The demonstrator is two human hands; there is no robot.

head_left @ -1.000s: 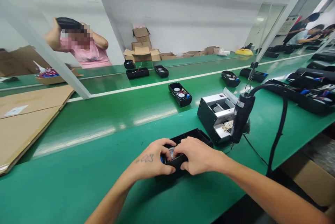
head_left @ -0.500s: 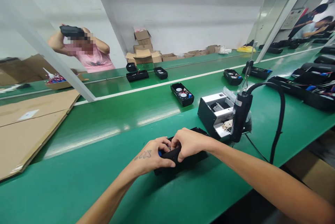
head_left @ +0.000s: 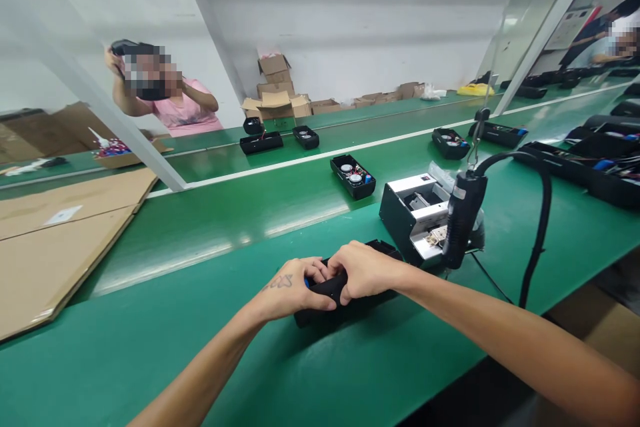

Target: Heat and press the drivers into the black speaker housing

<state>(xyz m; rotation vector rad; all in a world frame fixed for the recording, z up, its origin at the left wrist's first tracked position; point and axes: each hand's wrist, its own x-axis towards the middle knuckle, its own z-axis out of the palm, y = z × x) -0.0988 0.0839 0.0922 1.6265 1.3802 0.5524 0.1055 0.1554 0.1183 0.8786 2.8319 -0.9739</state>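
Observation:
A black open speaker housing (head_left: 350, 300) lies on the green belt table (head_left: 200, 320) in front of me. My left hand (head_left: 290, 290) grips its near left end, fingers curled over the rim. My right hand (head_left: 363, 272) is closed over the housing's top edge, fingers reaching inside. A small blue part (head_left: 307, 282) shows between the two hands. What the fingertips touch inside is hidden.
An electric screwdriver (head_left: 460, 220) hangs by a cable beside a white-and-black box (head_left: 413, 214). More black housings (head_left: 353, 176) lie on the belt. Flat cardboard (head_left: 55, 234) lies left. A person in pink (head_left: 170, 104) sits across, and stacked cartons (head_left: 275, 90) stand behind.
Both hands have shifted a little away from me along the housing and closed tighter on its edge. The view has tilted slightly. The person across has lowered their arms.

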